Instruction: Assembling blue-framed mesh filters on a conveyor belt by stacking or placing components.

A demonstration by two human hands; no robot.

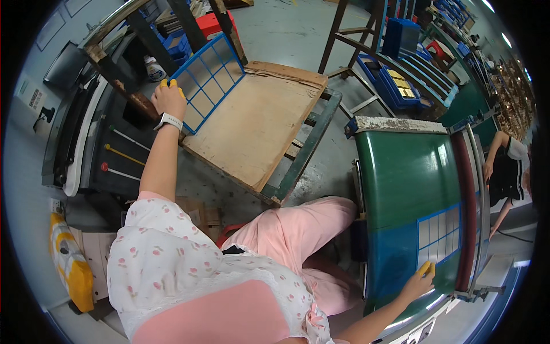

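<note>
Your blue plastic grid frame [207,77] rests on a rough, matt wooden board [252,123] (frayed at one edge); the green tabletop [401,172] looks glossy, smooth metal, its far rim chipped.

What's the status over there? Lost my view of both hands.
Left hand grips blue grid frame on the wooden board. Right hand grips second grid frame on the green table. Nothing blocking.

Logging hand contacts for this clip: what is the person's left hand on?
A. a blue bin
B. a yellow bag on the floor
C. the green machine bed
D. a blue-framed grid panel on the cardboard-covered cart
D: the left hand grips the edge of the blue-framed grid panel tilted over the cardboard-covered cart.
</note>
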